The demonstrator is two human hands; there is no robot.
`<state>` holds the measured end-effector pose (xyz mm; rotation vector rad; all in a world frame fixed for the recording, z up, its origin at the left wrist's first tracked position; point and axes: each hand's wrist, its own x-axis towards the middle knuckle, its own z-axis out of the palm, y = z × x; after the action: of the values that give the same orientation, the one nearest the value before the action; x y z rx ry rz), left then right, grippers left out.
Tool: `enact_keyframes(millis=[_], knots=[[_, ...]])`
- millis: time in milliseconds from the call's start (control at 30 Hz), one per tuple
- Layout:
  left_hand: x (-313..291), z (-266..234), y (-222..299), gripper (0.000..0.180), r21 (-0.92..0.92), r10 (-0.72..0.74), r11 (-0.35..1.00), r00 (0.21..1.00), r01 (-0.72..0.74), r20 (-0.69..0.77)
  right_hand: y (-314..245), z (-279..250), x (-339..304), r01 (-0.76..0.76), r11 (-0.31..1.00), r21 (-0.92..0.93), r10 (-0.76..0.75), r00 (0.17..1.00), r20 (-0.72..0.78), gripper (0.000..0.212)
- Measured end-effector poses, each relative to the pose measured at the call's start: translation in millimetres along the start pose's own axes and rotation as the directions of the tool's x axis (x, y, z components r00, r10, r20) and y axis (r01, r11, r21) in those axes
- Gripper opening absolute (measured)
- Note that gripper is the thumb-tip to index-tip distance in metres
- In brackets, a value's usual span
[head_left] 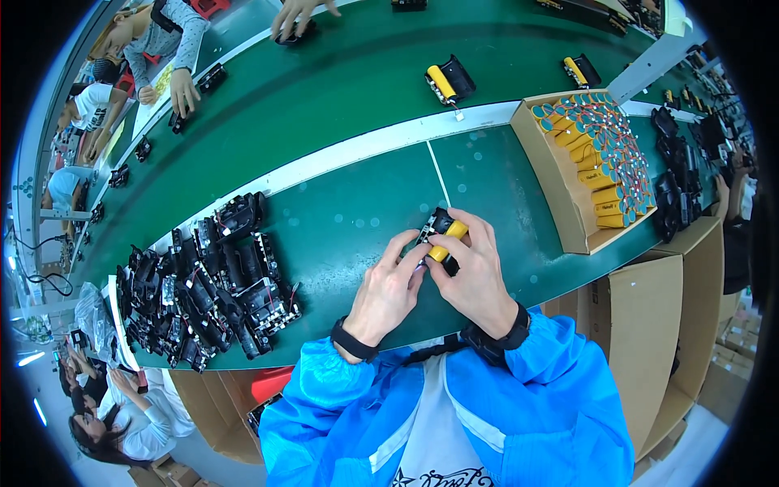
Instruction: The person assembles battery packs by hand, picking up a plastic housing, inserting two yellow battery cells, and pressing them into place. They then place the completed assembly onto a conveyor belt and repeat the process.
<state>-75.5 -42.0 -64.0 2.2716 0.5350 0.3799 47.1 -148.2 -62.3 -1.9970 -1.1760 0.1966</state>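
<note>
Above the green bench, both my hands hold one small black plastic housing point(441, 219) with a yellow cylindrical battery point(448, 241) lying at it. My left hand point(388, 290) grips the housing's left side, thumb and fingers closed on it. The fingers of my right hand point(477, 272) are closed around the yellow battery, pressing against the housing. How far the battery sits inside is hidden by my fingers. To the left lies a heap of black housings point(211, 284) with circuit boards and thin wires.
A cardboard box of yellow batteries point(560, 207) with wires stands at right. Beyond a white rail point(349, 157), housings with yellow batteries point(442, 84) lie on the green belt point(324, 105). Co-workers' hands point(185, 93) work across it. Cardboard boxes point(645, 308) stand below the bench.
</note>
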Motion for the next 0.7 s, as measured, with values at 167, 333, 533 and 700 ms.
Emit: enact_keyframes(millis=[167,333,533,700], knots=[[5.5,-10.7,5.5,0.041,0.243,0.082,0.963,0.986,-0.115,0.144,3.7,4.0,-1.2,-0.049,0.990,0.131,0.061,0.994,-0.095,0.042],[9.8,-19.8,13.2,0.040,0.350,0.116,0.921,0.979,-0.169,0.168,6.6,5.7,-4.3,0.078,0.996,0.031,-0.076,0.996,-0.049,0.049],[14.4,-24.5,2.5,0.040,0.065,0.152,0.984,0.976,-0.163,0.155,-0.2,5.6,-2.1,0.109,0.993,-0.052,-0.110,0.994,-0.012,0.051],[28.6,-25.7,8.4,0.037,-0.162,-0.196,0.961,0.964,0.226,0.179,-2.1,5.3,0.0,0.081,0.996,-0.030,-0.081,0.997,0.003,0.057]])
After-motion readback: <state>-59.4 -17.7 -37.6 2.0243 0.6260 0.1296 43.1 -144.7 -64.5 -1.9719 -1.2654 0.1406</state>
